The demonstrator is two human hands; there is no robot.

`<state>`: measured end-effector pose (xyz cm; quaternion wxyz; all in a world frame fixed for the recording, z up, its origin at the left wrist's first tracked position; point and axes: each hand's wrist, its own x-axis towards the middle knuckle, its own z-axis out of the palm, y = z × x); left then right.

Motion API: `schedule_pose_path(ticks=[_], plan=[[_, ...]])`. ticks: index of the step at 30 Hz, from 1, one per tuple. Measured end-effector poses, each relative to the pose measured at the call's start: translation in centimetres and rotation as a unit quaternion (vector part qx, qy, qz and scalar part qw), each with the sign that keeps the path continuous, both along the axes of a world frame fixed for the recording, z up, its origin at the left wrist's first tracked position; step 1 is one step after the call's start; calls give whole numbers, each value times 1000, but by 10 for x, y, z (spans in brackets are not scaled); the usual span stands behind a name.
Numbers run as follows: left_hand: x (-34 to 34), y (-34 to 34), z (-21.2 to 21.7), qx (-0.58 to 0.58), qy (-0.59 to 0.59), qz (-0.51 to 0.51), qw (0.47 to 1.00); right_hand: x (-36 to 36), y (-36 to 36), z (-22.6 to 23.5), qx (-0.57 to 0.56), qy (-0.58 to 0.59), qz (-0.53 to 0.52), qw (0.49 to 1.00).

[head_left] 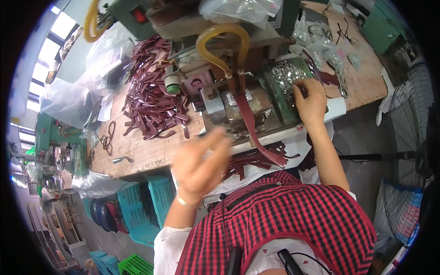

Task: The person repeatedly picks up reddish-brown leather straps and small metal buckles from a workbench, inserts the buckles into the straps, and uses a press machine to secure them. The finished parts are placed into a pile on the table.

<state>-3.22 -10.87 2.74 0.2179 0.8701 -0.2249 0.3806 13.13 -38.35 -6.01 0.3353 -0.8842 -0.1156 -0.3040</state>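
Note:
A maroon eyeglass temple [248, 120] sits in the machine's metal fixture [224, 106], its curved end reaching out toward me over the table edge. My left hand [201, 160] is a motion smear just left of that temple and apart from it; its fingers cannot be read. To the right, my right hand [310, 100] has its fingertips at a green tray [286, 110], bent in a pinch against a heap of small shiny metal parts [285, 75]. Whatever lies between those fingertips is too small to make out.
Many maroon temples [153, 91] are piled left of the green machine [172, 25]; more temples [247, 162] lie on a white cloth at my lap. A yellow hose [223, 27] loops above the fixture. Pliers [343, 82] rest at right, near a large fan [408, 110]. Teal crates [137, 211] stand below.

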Motion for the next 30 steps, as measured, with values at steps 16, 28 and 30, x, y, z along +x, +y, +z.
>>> schedule_pose_path(ticks=[16,28,30], plan=[[60,148,-68,-158,82,132,975,-12,3,9,198,87,22,976],[33,140,-105,-493,186,128,840,-55,1,38,268,150,107,946],[44,123,-79,-450,264,165,837,-50,22,68,217,114,181,952]])
